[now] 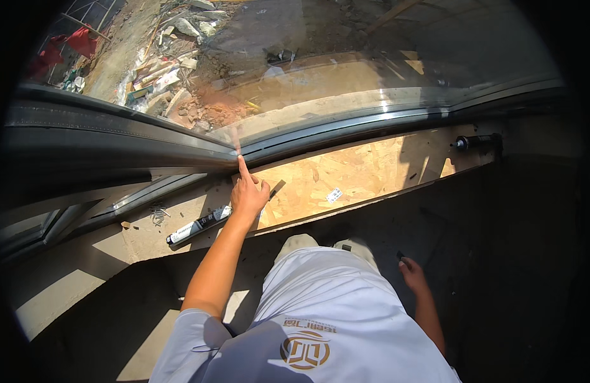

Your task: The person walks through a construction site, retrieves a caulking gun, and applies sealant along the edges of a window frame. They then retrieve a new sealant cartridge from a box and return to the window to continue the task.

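Observation:
My left hand [248, 195] reaches over the sill, index finger stretched out and thumb apart. Its fingertip touches the lower corner where the dark window frame [174, 137] meets the glass pane [346, 73]. Beneath my left wrist lies a white and black sealant tube [196, 228], partly hidden by the forearm. At the lower right my right hand [412, 273] hangs low beside my leg. Its fingers are closed round a small dark object [400, 256], too small and shaded to name.
A wood chipboard [365, 169] lines the sill, with a small white label [334, 195] on it. A black cylindrical container [477, 142] lies at its right end. Screw-like bits [158, 214] are scattered left of the tube. Beyond the glass is rubble [174, 80].

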A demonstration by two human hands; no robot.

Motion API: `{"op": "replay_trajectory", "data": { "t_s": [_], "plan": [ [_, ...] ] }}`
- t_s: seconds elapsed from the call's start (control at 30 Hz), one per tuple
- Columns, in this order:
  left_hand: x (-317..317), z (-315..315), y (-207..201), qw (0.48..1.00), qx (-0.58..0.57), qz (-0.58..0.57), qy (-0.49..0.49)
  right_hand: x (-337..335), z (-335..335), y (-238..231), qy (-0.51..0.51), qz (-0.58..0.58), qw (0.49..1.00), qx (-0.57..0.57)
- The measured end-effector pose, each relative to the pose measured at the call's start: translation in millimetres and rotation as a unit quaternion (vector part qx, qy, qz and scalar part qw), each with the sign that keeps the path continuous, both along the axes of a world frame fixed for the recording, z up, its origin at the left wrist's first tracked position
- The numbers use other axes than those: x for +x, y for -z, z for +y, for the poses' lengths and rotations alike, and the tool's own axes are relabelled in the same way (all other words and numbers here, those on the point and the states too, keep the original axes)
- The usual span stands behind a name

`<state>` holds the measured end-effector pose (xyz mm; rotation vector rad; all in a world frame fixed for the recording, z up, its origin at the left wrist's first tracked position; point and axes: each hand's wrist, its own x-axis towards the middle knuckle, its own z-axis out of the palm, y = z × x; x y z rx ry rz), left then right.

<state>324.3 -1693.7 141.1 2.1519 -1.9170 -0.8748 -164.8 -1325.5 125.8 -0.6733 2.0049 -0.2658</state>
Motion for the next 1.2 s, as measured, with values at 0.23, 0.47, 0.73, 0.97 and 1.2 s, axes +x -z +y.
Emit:
{"op": "replay_trajectory", "data": {
  "t_s": [0.23,0.47,0.73,0.97,1.2],
  "plan": [
    [-75.3,-8.6,-3.2,0.960,-0.005,0.278,0.043,-0.8,52.7,-36.3,0.087,0.023,0.996,0.015],
    [-180.8,15.7,-29.0,0.943,0.035,0.285,0.171,-64.3,80.6,-23.5,0.064,0.074,0.993,0.070],
    [-311.1,59.8,-42.2,0.965,-0.004,0.210,0.158,-307.8,-31.9,33.6,-0.026,0.164,0.976,-0.143],
    [-429.2,138.4,-87.6,0.974,-0.008,0.101,0.201,-467.9,-220.6,30.7,-0.109,0.278,0.874,-0.383],
    [-454.5,202.3,-96.8,0.989,0.038,0.113,0.088,-545.8,-345.8,-4.3,-0.290,0.466,0.756,-0.357]
  ]
}}
